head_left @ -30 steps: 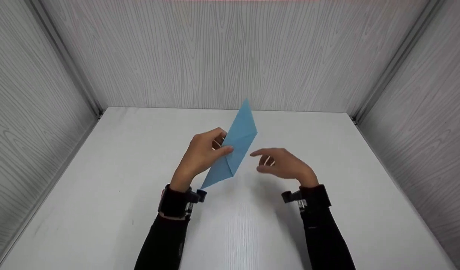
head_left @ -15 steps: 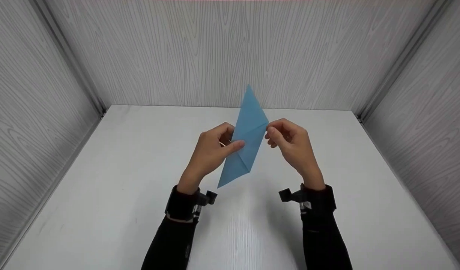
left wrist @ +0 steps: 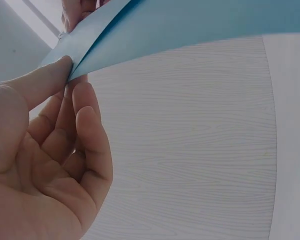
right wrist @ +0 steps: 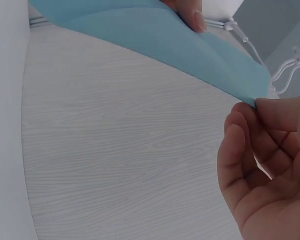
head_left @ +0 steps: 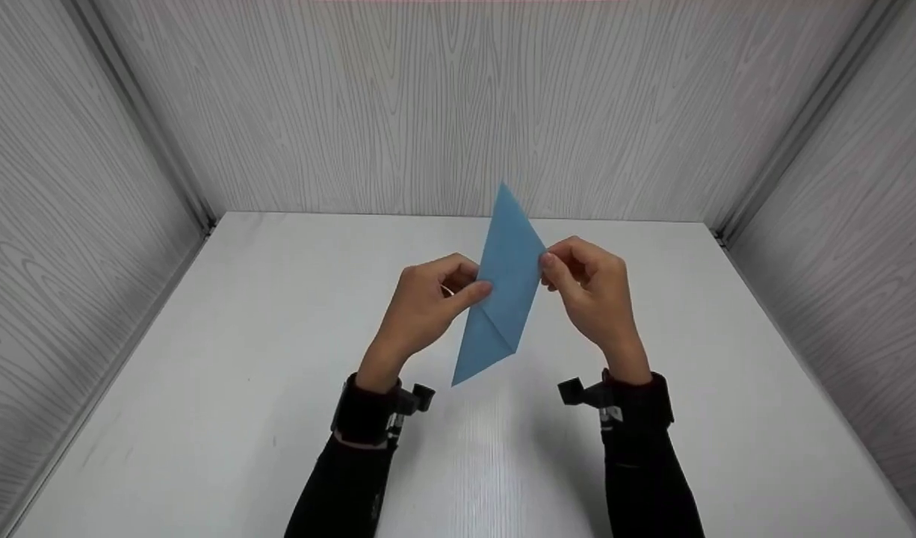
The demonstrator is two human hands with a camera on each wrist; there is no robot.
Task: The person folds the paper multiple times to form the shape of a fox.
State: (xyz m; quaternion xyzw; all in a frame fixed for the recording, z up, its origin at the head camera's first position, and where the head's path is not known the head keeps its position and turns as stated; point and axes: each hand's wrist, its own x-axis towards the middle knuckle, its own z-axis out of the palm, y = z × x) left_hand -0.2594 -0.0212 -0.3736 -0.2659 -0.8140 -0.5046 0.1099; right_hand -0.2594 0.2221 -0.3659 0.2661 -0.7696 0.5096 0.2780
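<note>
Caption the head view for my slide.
Left hand and right hand pinch opposite sides of a folded, pointed, light-blue paper sheet above a white tabletop.

Smooth matt paper (head_left: 514,273), faintly glossy tabletop (head_left: 308,306), wood-grained panels (head_left: 458,112), matt cloth sleeves (head_left: 340,489)

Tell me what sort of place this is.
Probably a work booth set up for recording: a white tabletop, grey wood-grain panels on three sides, and black wrist devices strapped to both arms.
</note>
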